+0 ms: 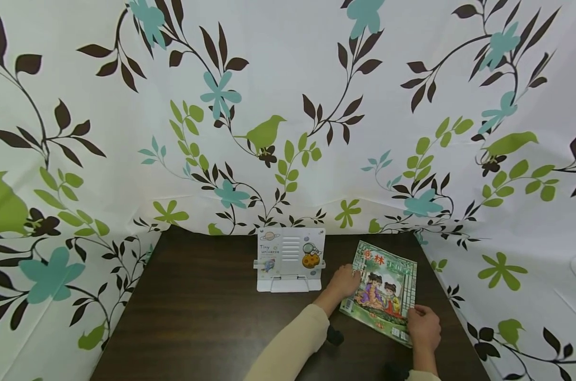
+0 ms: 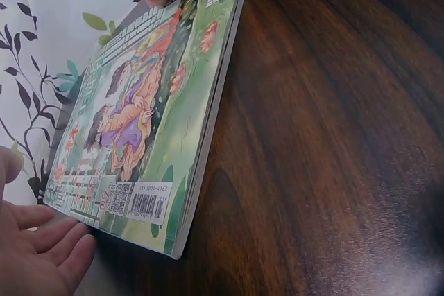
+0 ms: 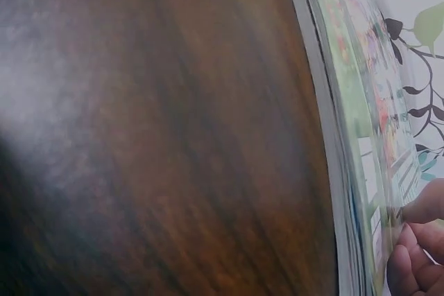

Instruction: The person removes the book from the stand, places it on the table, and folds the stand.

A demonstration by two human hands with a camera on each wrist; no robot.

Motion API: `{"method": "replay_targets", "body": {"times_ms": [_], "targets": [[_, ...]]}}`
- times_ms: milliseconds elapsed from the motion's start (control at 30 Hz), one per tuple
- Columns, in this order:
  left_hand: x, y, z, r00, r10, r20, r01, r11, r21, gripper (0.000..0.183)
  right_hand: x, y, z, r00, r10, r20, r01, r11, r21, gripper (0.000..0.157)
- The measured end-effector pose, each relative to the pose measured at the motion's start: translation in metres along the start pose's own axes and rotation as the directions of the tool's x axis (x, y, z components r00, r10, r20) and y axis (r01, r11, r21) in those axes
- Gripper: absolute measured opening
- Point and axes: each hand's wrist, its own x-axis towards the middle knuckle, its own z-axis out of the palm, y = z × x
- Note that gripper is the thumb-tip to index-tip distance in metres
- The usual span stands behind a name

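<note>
A green-bordered magazine [image 1: 383, 291], its cover showing two illustrated figures, lies slanted at the right of the dark table, cover up. At its left edge is my left hand [image 1: 346, 280]. In the left wrist view, the fingers [image 2: 59, 247] of that hand reach the edge near the barcode, and the thumb stands apart from the cover. My right hand [image 1: 423, 325] pinches the right edge near the lower corner. Thumb and fingertips [image 3: 420, 206] meet at the cover's border in the right wrist view.
A white book stand [image 1: 291, 259] with space drawings stands upright left of the magazine, near the back. The dark wooden table [image 1: 197, 317] meets a cloth [image 1: 288, 106] with leaf and bird patterns behind and at both sides.
</note>
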Motion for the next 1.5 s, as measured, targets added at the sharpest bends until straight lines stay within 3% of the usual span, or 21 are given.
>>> {"method": "replay_targets", "body": {"times_ms": [200,467,600,700,833,1000,1233,1400,1500], "targets": [[-0.01,0.003,-0.001,0.999,0.031,0.043,-0.031,1.0,0.0,0.057,-0.002,0.004,-0.004,1.0,0.022,0.005,-0.022,1.0,0.009,0.043],[-0.015,0.001,-0.005,0.994,0.044,0.099,-0.045,0.999,0.009,0.064,-0.001,0.002,-0.007,0.999,-0.045,0.023,0.045,0.999,0.002,0.048],[-0.021,0.005,-0.019,0.988,0.101,0.114,-0.108,0.992,0.058,0.068,0.0,-0.003,-0.006,0.997,-0.065,0.042,0.065,0.998,0.021,0.054],[-0.025,0.01,-0.037,0.981,0.172,0.09,-0.181,0.977,0.112,0.064,0.0,-0.008,-0.004,0.997,-0.075,0.026,0.074,0.996,0.043,0.056],[-0.033,0.019,-0.064,0.973,0.232,-0.021,-0.228,0.967,0.114,0.045,-0.006,-0.024,0.001,0.995,-0.098,-0.026,0.101,0.99,0.1,0.06],[-0.041,0.028,-0.1,0.944,0.287,-0.161,-0.279,0.958,0.071,0.03,-0.012,-0.048,0.007,0.988,-0.144,-0.054,0.151,0.975,0.164,0.062],[-0.049,0.03,-0.157,0.884,0.353,-0.307,-0.331,0.936,0.124,0.033,-0.022,-0.07,0.014,0.974,-0.225,0.023,0.218,0.96,0.179,0.049],[-0.054,0.024,-0.198,0.84,0.392,-0.375,-0.32,0.916,0.24,0.03,-0.034,-0.077,0.023,0.951,-0.301,0.071,0.276,0.93,0.244,0.048],[-0.055,0.016,-0.221,0.825,0.401,-0.398,-0.3,0.908,0.292,0.028,-0.043,-0.081,0.032,0.93,-0.351,0.107,0.315,0.913,0.26,0.051]]}}
